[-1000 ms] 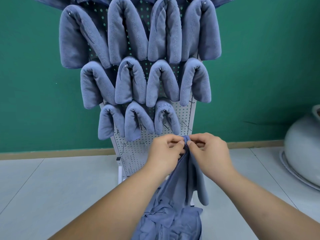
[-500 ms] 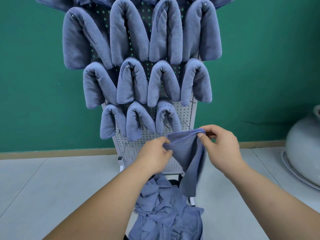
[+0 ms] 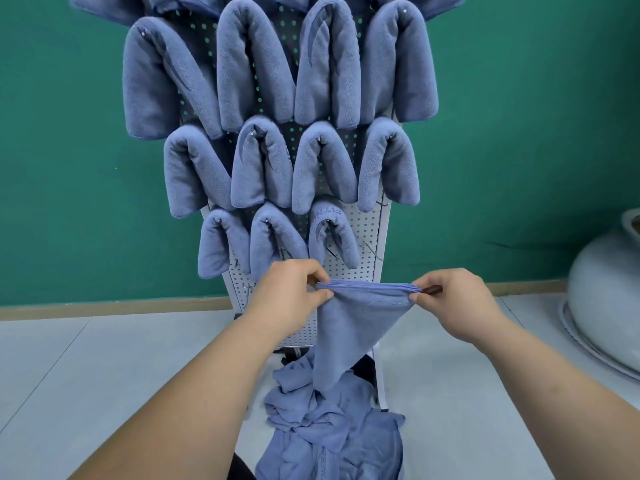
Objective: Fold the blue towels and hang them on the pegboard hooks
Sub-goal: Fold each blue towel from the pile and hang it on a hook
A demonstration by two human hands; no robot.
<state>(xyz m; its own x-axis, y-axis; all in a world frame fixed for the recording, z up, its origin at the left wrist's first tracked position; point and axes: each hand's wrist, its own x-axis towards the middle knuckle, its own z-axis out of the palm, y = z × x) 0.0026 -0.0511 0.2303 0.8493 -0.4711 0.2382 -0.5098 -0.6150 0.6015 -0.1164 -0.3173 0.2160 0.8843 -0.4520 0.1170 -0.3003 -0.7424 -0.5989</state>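
the pegboard [image 3: 360, 237] carries folded blue towels [image 3: 256, 64] in rows on its hooks. in front of its lower part, the left hand [image 3: 287, 299] pinches one top corner of a blue towel [image 3: 360, 317] and the right hand [image 3: 453, 303] pinches the other, with the edge taut and level between them. loose towels [image 3: 332, 427] lie heaped on the pale floor [image 3: 104, 375] below, with a green wall [image 3: 52, 168] behind. a white pot [image 3: 606, 306] sits far right, its contents unseen. half a second ago the hands were closer together.
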